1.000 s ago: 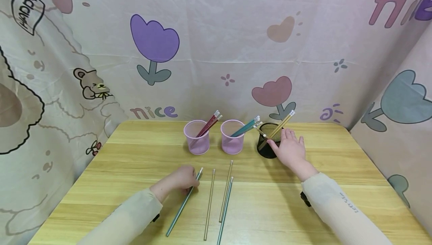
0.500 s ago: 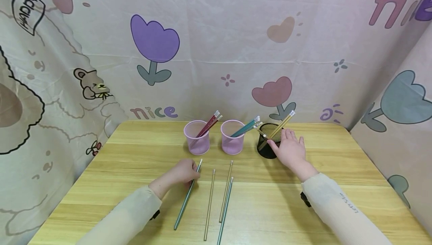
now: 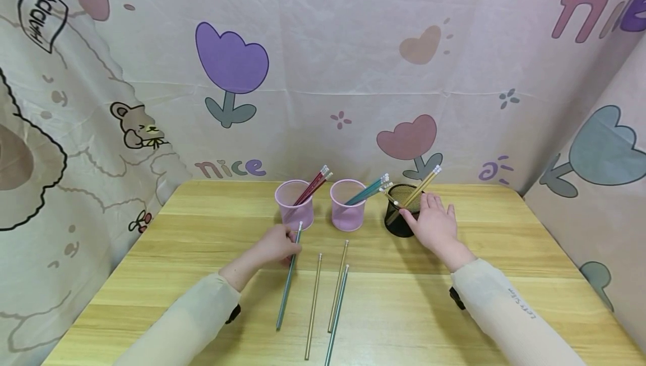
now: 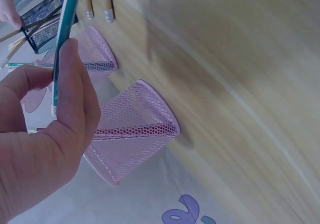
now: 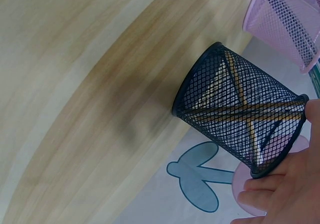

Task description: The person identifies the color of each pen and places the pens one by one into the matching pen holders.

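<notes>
My left hand [image 3: 275, 244] pinches a teal pencil [image 3: 286, 293] between thumb and fingers, with its white eraser end pointing toward the cups. In the left wrist view this pencil [image 4: 64, 32] stands in front of the pink mesh cups. My right hand [image 3: 435, 223] rests at the rim of a black mesh pencil cup [image 3: 398, 226], thumb on the near side and straight fingers along the right. Several gold pencils [image 3: 423, 185] lean in that cup. In the right wrist view the thumb and fingers touch the rim of the black cup [image 5: 240, 112].
A pink mesh cup [image 3: 296, 217] with dark red pencils [image 3: 312, 188] stands left; another pink cup [image 3: 347, 217] with teal pencils [image 3: 365, 192] is in the middle. Two gold pencils [image 3: 313, 307] and a teal pencil [image 3: 337, 315] lie on the wooden table [image 3: 202, 226]. A printed cloth [image 3: 323, 46] hangs behind.
My left hand has moved away from me with the teal pencil, toward the left pink cup, and the pencil has turned more upright in view. The right hand stays at the black cup.
</notes>
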A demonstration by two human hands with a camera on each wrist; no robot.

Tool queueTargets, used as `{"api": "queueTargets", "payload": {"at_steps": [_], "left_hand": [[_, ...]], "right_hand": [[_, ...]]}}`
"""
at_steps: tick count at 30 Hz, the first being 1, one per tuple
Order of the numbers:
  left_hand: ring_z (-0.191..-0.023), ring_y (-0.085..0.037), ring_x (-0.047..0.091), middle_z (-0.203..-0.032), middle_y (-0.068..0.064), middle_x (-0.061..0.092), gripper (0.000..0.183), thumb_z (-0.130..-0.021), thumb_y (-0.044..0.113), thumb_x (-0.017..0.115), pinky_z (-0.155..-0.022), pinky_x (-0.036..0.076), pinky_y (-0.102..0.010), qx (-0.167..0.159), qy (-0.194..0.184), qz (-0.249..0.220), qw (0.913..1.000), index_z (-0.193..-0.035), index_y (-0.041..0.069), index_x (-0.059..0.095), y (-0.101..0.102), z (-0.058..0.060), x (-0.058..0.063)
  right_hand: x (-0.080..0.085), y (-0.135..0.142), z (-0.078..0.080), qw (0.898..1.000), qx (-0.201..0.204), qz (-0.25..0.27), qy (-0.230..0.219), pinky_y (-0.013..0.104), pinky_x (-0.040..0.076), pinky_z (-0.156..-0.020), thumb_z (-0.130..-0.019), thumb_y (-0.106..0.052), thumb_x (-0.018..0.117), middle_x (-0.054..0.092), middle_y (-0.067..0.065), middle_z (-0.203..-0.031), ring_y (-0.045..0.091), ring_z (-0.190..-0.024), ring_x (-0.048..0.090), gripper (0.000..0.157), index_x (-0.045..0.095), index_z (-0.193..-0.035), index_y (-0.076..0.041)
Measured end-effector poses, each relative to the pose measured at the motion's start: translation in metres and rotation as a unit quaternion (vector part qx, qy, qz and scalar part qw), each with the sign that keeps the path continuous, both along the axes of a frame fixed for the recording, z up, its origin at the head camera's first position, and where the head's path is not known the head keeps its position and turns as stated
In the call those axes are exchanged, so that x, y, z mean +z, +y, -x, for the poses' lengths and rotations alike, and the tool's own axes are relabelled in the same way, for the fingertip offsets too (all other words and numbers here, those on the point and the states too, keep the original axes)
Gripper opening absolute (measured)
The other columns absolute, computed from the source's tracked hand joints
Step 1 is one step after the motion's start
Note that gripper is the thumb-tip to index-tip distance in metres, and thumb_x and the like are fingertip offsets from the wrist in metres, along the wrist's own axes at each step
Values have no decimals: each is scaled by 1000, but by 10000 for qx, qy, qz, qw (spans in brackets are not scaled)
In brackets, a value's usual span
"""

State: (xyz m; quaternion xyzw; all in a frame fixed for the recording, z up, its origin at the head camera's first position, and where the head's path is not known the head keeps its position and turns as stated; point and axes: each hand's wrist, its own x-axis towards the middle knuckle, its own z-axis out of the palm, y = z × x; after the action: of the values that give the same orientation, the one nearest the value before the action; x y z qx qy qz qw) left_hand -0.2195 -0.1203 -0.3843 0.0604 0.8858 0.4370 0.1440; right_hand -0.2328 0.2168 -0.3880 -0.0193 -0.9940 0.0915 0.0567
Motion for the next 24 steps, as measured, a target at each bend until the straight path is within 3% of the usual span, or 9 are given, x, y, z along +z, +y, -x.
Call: {"api": "queueTargets", "payload": {"at_steps": [11,17,24], "left_hand": [[-60,-16,61,-74,-6,53,9,-79,-1,56,-66,59,-40,411,58,-686,9968,-86,-2,50,6,6,8],[-61,-15,61,-76,-6,54,10,-81,0,56,-63,59,-36,649,197,-1060,9920,-89,-4,51,11,11,11],[-64,-16,62,-77,-6,54,10,-81,2,56,-64,59,-31,883,483,-1260,9869,-89,-2,53,21,16,26]], "right_hand": [[1,-1,-1,10000,17,23,61,65,12,-110,-96,-53,36,24,33,-146,47,-137,22,80,27,-140,13],[2,-2,-2,10000,30,1,91,66,13,-110,-96,-53,36,25,34,-146,46,-137,24,80,28,-140,13],[2,-1,-2,10000,16,1,19,65,12,-110,-96,-53,35,24,33,-147,47,-137,22,81,26,-141,13]]}}
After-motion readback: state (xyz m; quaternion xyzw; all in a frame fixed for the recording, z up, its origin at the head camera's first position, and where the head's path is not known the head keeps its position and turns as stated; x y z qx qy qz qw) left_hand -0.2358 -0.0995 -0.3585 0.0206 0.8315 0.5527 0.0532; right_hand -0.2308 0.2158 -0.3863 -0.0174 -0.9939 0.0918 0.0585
